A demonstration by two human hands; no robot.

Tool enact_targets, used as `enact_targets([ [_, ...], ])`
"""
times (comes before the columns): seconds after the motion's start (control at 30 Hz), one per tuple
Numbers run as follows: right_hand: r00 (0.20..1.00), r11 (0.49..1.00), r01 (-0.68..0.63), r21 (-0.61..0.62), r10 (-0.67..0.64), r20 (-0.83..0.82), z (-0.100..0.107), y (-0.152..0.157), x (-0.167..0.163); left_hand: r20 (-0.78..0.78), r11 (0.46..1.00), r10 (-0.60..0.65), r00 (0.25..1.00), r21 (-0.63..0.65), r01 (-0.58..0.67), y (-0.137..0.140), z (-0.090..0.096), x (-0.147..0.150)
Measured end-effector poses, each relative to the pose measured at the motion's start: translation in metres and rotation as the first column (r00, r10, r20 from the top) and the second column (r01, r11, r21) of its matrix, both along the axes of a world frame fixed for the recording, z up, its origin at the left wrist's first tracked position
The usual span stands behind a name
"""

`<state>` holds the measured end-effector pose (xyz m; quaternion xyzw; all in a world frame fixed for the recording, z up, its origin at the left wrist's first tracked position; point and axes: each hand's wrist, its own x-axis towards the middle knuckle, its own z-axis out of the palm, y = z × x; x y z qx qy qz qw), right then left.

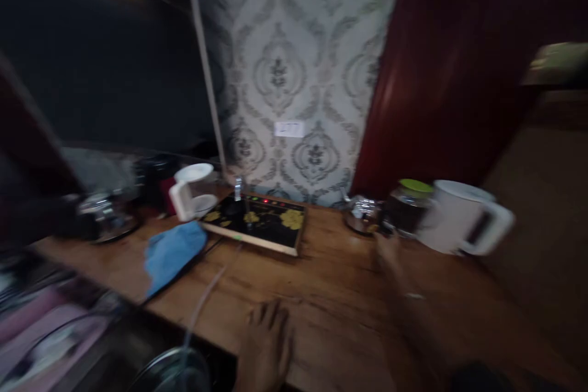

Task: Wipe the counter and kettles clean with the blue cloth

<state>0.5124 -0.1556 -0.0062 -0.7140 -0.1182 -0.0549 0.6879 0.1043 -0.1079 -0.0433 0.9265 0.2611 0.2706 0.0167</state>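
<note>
My left hand (264, 346) rests on the wooden tabletop near its front edge, fingers spread, holding nothing. Farther to the right reaches my right hand (388, 248), its fingers closed at the dark handle of a small shiny metal teapot (362, 214). That teapot stands on the wood with its spout toward the left. Motion blur softens the grip. Just beyond the right hand are a glass jar with a green lid (416, 187) and a white electric kettle (452, 217).
A black tea stove with gold flowers (271, 223) lies at the back centre. Left of it are a blue cloth (177, 251), a clear pitcher with white handle (195, 190) and another metal pot (108, 217). A glass bowl (172, 370) and a tube (204, 297) are in front.
</note>
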Motion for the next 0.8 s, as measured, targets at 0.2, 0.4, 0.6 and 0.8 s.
enact_targets([
  [0.2, 0.848, 0.891, -0.454, 0.021, 0.439, -0.297, 0.002, -0.004, -0.091, 0.058, 0.982, 0.041, 0.997, -0.186, -0.03, -0.014, 0.001, -0.001],
  [0.4, 0.624, 0.681, -0.731, 0.036, 0.69, -0.366, 0.002, -0.016, -0.199, 0.126, 0.945, -0.006, 0.992, -0.324, 0.047, -0.013, 0.005, -0.006],
  [0.6, 0.636, 0.67, -0.741, -0.034, 0.685, -0.355, -0.012, -0.032, -0.228, 0.338, 0.906, -0.039, 0.94, -0.384, 0.176, 0.027, 0.025, -0.033],
  [0.8, 0.737, 0.739, -0.665, -0.102, 0.629, -0.249, -0.026, -0.043, -0.23, 0.263, 0.929, 0.353, 0.898, -0.215, -0.302, 0.142, 0.073, -0.086],
])
